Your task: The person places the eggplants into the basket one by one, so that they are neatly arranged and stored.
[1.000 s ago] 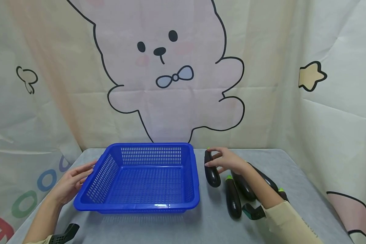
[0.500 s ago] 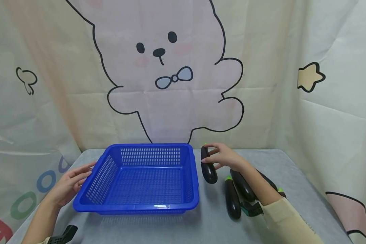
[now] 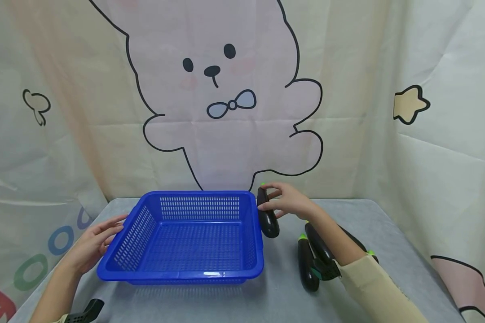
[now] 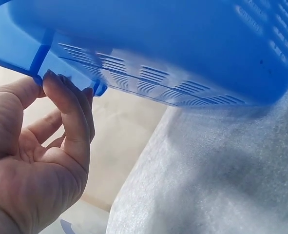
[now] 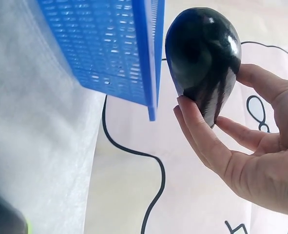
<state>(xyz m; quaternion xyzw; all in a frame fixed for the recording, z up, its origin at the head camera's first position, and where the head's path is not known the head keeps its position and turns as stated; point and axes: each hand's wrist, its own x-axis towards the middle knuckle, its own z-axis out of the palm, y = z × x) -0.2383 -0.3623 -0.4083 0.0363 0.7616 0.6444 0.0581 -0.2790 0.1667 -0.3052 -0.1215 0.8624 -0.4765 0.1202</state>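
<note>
A blue plastic basket point(image 3: 178, 274) with slotted walls sits on the table, its inside bare in the head view. My left hand point(image 3: 90, 244) holds its left rim; in the left wrist view the thumb and bent fingers point(image 4: 68, 107) meet at the lip. Just outside the right rim, my right hand point(image 3: 288, 202) grips a dark, glossy eggplant point(image 3: 268, 222) between thumb and fingers, green stem end up. In the right wrist view the eggplant's rounded end point(image 5: 202, 53) faces the camera, a narrow gap from the basket wall point(image 5: 105, 58).
Several more eggplants lie right of the basket: one eggplant point(image 3: 307, 264) in front, another eggplant point(image 3: 320, 242) beside it, others partly hidden under my right forearm. A grey cloth covers the table point(image 3: 283, 296). A printed curtain point(image 3: 347, 152) hangs behind.
My right hand has carried the eggplant left and slightly up, from above the table to the basket's right rim. The left hand and basket have stayed in place.
</note>
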